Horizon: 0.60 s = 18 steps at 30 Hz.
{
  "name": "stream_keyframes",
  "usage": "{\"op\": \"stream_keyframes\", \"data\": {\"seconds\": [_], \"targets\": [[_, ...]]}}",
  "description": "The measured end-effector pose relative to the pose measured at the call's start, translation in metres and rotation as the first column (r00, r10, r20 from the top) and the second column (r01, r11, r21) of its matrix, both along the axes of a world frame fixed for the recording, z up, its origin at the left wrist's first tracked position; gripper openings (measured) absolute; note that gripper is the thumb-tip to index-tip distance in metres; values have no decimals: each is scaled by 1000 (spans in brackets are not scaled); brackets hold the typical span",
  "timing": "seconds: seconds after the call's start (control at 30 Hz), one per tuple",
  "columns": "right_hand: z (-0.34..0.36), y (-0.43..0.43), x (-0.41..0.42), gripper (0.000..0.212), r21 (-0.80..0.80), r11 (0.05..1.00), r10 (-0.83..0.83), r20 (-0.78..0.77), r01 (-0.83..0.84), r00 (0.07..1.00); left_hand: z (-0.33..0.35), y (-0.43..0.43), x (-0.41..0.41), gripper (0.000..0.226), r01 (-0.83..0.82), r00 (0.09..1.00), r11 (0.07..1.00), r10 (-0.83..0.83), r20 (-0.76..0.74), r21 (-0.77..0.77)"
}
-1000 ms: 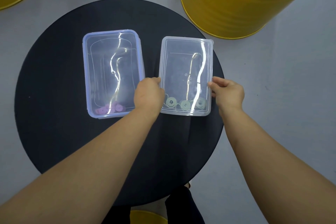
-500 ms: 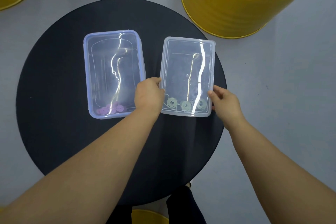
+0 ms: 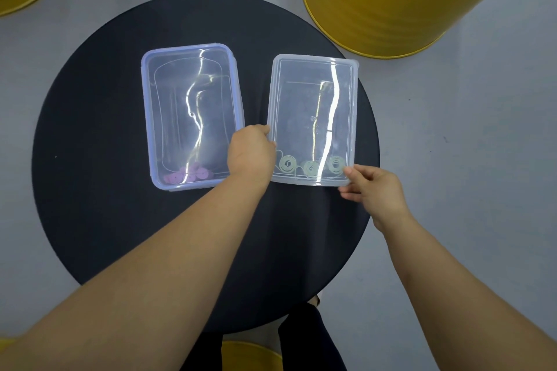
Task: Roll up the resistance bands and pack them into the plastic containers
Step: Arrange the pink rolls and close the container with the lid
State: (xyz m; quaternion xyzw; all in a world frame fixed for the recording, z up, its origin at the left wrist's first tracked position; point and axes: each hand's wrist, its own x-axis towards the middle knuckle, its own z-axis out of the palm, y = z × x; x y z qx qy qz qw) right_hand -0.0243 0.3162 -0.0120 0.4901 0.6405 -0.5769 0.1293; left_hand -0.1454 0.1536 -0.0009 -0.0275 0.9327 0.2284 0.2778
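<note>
Head view: the clear container (image 3: 313, 93) lies straight ahead of me on the round black table (image 3: 90, 190), right of centre. Its long axis runs away from me and its lid is on.

My left hand (image 3: 251, 153) is curled against its left long side, in the near half, with the thumb tip on the rim. It grips that side, though the back of the hand hides the fingers themselves. My right hand (image 3: 373, 190) pinches the near right corner, thumb on top of the lid and fingers bent below. So both hands are on the near end and the far end is held by nothing.

The three rolled green bands (image 3: 310, 166) sit in a row across that near end, between my hands and against the near wall.

The blue-rimmed container (image 3: 190, 117) lies parallel, just beside my left hand on its left. It is also lidded, with the pink rolls (image 3: 187, 175) at its near end.

As I judge it, the packing is done. What remains is seating this lid or sliding the box. Either move has to run along the long axis, away from me, towards the yellow drum (image 3: 391, 3). The right hand has the freer path up the right edge.
</note>
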Motion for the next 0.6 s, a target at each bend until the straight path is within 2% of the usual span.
{"op": "stream_keyframes", "data": {"seconds": [0.43,0.53,0.6], "targets": [[-1,-1,0,22,45,999,7,8,-8,1000,0,-1,1,36,-43,999,999,43,-4,8],[1,2,-4,20,64,995,71,49,-74,996,-1,0,0,27,-54,998,998,54,13,10],[3,6,-10,19,63,989,131,81,-136,988,-1,0,0,31,-58,998,998,58,8,4]]}}
